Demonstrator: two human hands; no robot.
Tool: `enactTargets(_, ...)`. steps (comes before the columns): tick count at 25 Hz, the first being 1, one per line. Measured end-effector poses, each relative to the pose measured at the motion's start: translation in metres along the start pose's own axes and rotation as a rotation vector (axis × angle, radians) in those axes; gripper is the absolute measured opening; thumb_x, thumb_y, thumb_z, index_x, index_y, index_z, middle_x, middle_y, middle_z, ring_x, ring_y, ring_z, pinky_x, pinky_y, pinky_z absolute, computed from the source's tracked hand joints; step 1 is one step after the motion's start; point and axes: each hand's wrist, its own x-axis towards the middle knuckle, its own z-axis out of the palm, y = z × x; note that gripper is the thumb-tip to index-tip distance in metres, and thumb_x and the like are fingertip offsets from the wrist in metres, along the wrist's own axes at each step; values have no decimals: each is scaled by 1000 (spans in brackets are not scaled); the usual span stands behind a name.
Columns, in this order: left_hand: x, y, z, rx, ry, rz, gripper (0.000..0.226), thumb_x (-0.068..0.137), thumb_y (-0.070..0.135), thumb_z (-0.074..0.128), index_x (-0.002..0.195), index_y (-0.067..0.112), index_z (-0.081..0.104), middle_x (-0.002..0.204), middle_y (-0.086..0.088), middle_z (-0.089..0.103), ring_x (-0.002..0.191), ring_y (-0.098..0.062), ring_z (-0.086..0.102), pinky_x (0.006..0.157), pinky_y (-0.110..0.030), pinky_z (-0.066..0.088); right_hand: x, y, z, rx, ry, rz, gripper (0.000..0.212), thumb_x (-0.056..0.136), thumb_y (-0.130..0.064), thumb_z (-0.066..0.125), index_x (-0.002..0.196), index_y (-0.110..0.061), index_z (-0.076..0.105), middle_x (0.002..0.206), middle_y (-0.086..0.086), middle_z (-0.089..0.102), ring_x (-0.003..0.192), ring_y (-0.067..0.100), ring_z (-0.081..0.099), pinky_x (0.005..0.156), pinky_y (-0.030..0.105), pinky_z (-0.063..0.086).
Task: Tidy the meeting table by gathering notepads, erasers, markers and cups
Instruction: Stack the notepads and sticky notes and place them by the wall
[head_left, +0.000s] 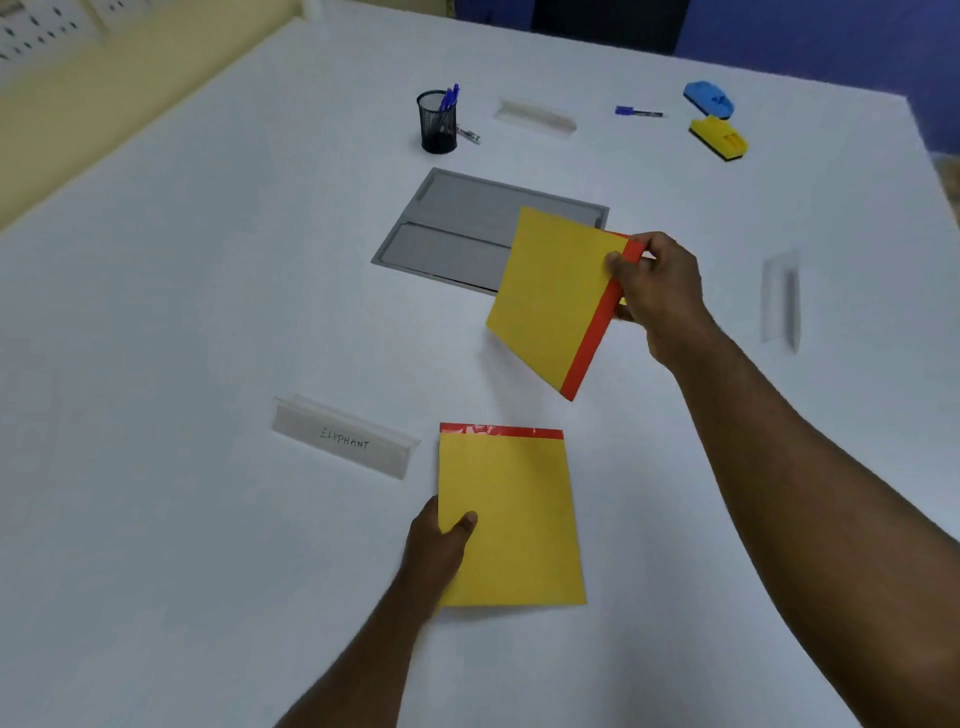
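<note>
On the white bench (156, 322) the name card reading "ELEPHANT" (345, 435) sits well left of the work and should stay clear of it. The left hand (436, 551) pinches the near-left edge of a yellow notepad (511, 519), thumb on top and the other fingers hidden beneath, with the red binding strip pointing away; whether the pad rests on the bench or is slightly lifted cannot be told. The right hand (657, 291) grips a second yellow notepad (553, 296) by its red spine, holding it tilted in the air over the grey hatch (447, 228). To stack them well, turn the raised pad so its spine matches the lower one's, lay it down square, then release. Further off, the mesh pen cup (438, 122), a loose blue marker (638, 111) and the blue eraser (709, 97) and yellow eraser (719, 137) remain to be gathered.
</note>
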Motion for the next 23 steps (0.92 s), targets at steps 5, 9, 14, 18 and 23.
enactTargets(5,-59,-12,-7,-115,42,6,37,93,19,64,129,19,54,119,-6,66,102,-22,63,90,-40,52,-78,-19,-93,-50,-76,-95,10,92,-30,62,99,-25,66,93,-1,71,88,17,68,74,36,55)
enactTargets(9,-101,-15,-18,-58,77,81,64,93,19,63,149,24,33,144,0,49,126,-24,50,108,-45,41,-125,-18,-132,-138,-313,-59,15,87,-38,66,91,-25,72,74,-3,74,67,10,69,59,26,52)
enactTargets(14,-156,-14,-20,78,51,215,61,94,19,62,146,39,36,149,13,36,135,-12,37,113,-35,31,-169,-1,-132,-364,-628,-59,15,88,-38,65,88,-25,73,64,-14,70,55,0,64,49,13,46)
enactTargets(18,-208,-10,-20,28,-53,109,25,97,32,56,103,51,70,123,12,66,107,-6,62,87,-25,50,-197,7,-107,-441,-736,-151,19,88,-40,65,91,-24,75,101,-7,73,86,11,69,74,27,56)
enactTargets(23,-280,-26,-45,-269,-23,6,49,86,68,44,111,37,72,114,8,73,104,-15,70,78,-30,57,-230,-5,-63,-494,-957,-204,25,88,-42,65,99,-22,74,109,-4,71,93,16,68,86,36,56)
